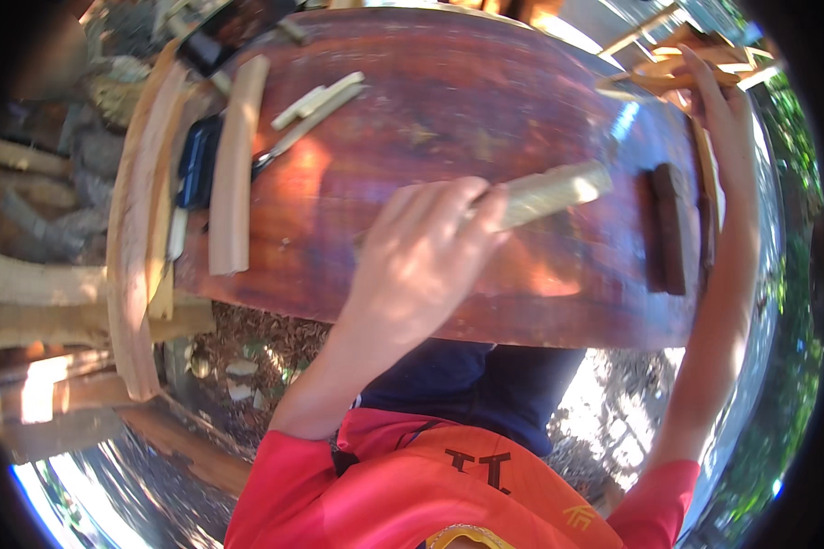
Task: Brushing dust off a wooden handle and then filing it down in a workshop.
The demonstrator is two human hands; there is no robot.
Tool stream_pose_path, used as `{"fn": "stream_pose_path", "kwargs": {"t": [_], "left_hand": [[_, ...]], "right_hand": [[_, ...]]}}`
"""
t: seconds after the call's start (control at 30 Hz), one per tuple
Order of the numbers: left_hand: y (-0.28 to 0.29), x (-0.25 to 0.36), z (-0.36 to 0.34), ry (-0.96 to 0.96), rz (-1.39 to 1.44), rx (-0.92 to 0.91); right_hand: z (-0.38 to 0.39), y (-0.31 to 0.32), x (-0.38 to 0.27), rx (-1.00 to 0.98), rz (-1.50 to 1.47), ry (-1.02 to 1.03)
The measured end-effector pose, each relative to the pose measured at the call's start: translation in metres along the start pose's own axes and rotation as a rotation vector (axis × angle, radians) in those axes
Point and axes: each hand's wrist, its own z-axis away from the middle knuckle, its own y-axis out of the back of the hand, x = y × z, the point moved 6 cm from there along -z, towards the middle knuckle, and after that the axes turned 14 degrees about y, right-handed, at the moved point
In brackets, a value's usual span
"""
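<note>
A glossy reddish-brown desk (412,110) stretches beneath both arms. The right arm (719,339) reaches long and almost straight along the desk's right side; the left arm (325,389) slants up and rightward over its near edge. The left hand (426,252), knuckles up, curls around a pale wooden block (558,194) over the desk's middle, one end jutting rightward. The right hand (712,96) is by wood pieces (655,73) at the far right corner; whether it grips one, I cannot tell.
</note>
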Motion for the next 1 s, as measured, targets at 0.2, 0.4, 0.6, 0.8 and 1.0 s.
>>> {"fn": "stream_pose_path", "kwargs": {"t": [0.2,0.4,0.6,0.8,1.0], "left_hand": [[-0.007,0.004,0.0,-0.027,-0.016,-0.066],[-0.008,0.001,0.0,-0.02,-0.044,-0.05],[-0.007,0.002,-0.001,0.018,0.02,-0.032],[-0.007,0.002,-0.001,0.008,-0.013,-0.047],[-0.005,0.003,-0.003,0.053,0.027,-0.072]], "right_hand": [[-0.073,-0.031,0.029,-0.088,0.195,0.082],[-0.084,-0.04,0.01,-0.028,0.275,0.205],[-0.021,-0.031,-0.066,0.011,0.019,0.21],[0.049,-0.04,-0.116,-0.021,0.032,0.18],[0.073,-0.055,-0.105,0.113,-0.151,0.246]]}}
